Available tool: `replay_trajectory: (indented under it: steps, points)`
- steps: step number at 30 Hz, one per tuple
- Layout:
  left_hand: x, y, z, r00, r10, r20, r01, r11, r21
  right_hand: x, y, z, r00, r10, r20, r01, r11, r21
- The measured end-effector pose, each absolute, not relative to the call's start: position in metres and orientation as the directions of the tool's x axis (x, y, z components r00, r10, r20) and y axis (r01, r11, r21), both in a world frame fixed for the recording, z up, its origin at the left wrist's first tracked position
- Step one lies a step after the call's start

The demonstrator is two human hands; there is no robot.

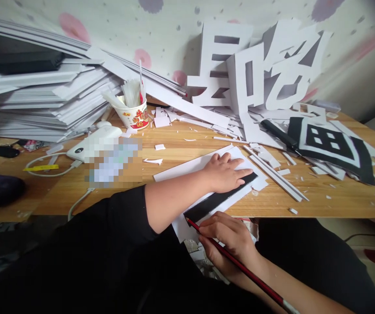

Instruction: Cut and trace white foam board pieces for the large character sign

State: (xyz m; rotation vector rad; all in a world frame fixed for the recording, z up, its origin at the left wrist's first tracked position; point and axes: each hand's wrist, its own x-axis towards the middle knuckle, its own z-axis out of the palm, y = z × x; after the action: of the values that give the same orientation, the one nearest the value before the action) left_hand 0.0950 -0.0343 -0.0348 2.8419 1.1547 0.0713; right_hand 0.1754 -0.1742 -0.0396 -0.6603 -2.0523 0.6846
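My left hand (225,174) lies flat with its fingers spread, pressing on a black strip (207,206). Under the strip is a sheet of white board (177,178), which overhangs the table's front edge. In my right hand (228,237) is a red-and-black pencil (251,274), pinched between thumb and fingers. Its tip touches or nearly touches the strip's lower left end. Part of the strip is hidden beneath my left hand.
White cut-out characters (218,65) lean against the wall. A black-handled knife (279,134) lies beside a black stencil-like sheet (364,159). White scraps, a paper cup (133,117) of translucent sticks, a cabled white device (96,141) and stacked boards (59,109) occupy the table.
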Motion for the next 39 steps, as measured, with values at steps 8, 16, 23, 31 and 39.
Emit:
replay_trajectory:
  steps: [8,16,23,31,39]
  points:
    - [0.095,-0.035,-0.033,0.718,0.696,-0.006,0.693,-0.715,0.088,0.176,-0.174,-0.034,-0.529,0.651,0.545,0.203,0.72,-0.663]
    - [0.094,-0.036,-0.032,0.72,0.694,0.015,0.691,-0.718,0.077,0.178,-0.177,-0.03,-0.537,0.646,0.542,0.198,0.721,-0.664]
    - [0.094,-0.035,-0.034,0.719,0.695,0.026,0.692,-0.719,0.07,0.18,-0.179,-0.024,-0.551,0.649,0.525,0.194,0.711,-0.676]
    - [0.094,-0.036,-0.033,0.722,0.692,0.016,0.69,-0.721,0.069,0.18,-0.181,-0.026,-0.549,0.669,0.502,0.194,0.686,-0.702]
    - [0.09,-0.034,-0.031,0.718,0.695,0.034,0.682,-0.713,0.162,0.218,-0.171,-0.025,-0.427,0.613,0.664,0.176,0.777,-0.604]
